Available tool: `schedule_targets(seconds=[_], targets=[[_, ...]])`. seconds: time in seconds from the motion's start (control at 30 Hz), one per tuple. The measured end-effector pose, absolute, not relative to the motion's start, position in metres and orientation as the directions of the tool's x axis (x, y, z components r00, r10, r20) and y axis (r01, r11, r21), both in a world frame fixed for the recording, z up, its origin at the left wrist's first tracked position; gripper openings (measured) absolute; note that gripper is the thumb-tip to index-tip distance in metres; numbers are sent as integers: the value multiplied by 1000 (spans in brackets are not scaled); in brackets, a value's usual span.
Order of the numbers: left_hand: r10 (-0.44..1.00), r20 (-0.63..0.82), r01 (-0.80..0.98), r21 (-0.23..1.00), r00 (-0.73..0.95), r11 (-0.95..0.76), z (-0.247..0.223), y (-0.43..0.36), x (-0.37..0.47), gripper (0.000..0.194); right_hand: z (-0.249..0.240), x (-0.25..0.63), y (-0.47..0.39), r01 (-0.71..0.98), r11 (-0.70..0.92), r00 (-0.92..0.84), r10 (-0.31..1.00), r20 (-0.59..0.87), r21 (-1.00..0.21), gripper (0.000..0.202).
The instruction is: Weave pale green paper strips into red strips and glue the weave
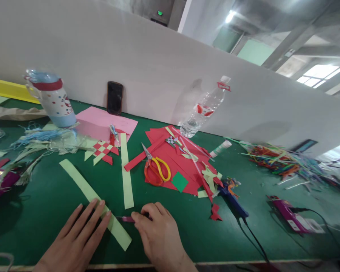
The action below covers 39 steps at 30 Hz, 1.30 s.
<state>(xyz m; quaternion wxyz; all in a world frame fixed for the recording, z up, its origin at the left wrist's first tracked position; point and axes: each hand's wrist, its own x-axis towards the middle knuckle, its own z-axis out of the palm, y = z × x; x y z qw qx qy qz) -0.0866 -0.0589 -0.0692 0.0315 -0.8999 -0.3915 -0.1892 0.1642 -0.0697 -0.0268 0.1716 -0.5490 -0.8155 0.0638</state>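
My left hand (83,226) lies flat with fingers spread over the middle of a pale green paper strip (119,233) that runs diagonally on the green table. To its right, my right hand (155,230) is closed around a small purple-handled cutter (128,219), whose thin tip points left toward the strip. A second pale green strip (127,189) lies upright in view just beyond the cutter. Scissors (158,170) with red and yellow handles rest on red paper sheets (187,166). A red and pale green woven piece (102,151) lies beyond my left hand.
Along the partition stand a patterned bottle (56,100), a phone (115,98) and a tilted clear plastic bottle (204,109). A blue glue gun (234,202) with a cord, a glue stick (221,148), a purple power strip (291,217) and tangled coloured strips (274,158) lie rightward.
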Motion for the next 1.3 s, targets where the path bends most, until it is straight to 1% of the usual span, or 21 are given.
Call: schedule_targets(seconds=[0.17, 0.37, 0.43, 0.53, 0.67, 0.9, 1.17, 1.23, 1.3], targets=[[668, 372, 698, 69, 644, -712, -72, -60, -88, 106, -26, 166, -71, 861, 410, -355, 908, 223, -299, 24], [679, 364, 693, 112, 638, -712, -73, -58, -87, 112, -27, 164, -75, 858, 412, -354, 907, 228, -308, 24], [683, 363, 696, 116, 634, -708, -73, -58, -87, 112, -28, 165, -75, 857, 409, -351, 908, 227, -312, 24], [687, 366, 699, 123, 628, -704, -74, -59, -88, 104, -28, 168, -74, 856, 405, -342, 909, 237, -320, 22], [687, 361, 695, 133, 630, -707, -73, -59, -87, 110, -26, 168, -73, 852, 420, -353, 902, 248, -313, 22], [689, 345, 698, 120, 637, -706, -73, -59, -88, 114, -25, 158, -70, 855, 425, -357, 898, 259, -296, 23], [669, 389, 688, 112, 634, -717, -73, -59, -88, 97, -26, 163, -69, 861, 397, -326, 911, 253, -319, 23], [631, 398, 666, 66, 666, -743, -73, -57, -90, 91, -27, 164, -70, 858, 405, -336, 908, 250, -316, 22], [568, 401, 624, -13, 719, -781, -74, -55, -94, 87, -27, 166, -71, 859, 405, -340, 909, 243, -313, 21]])
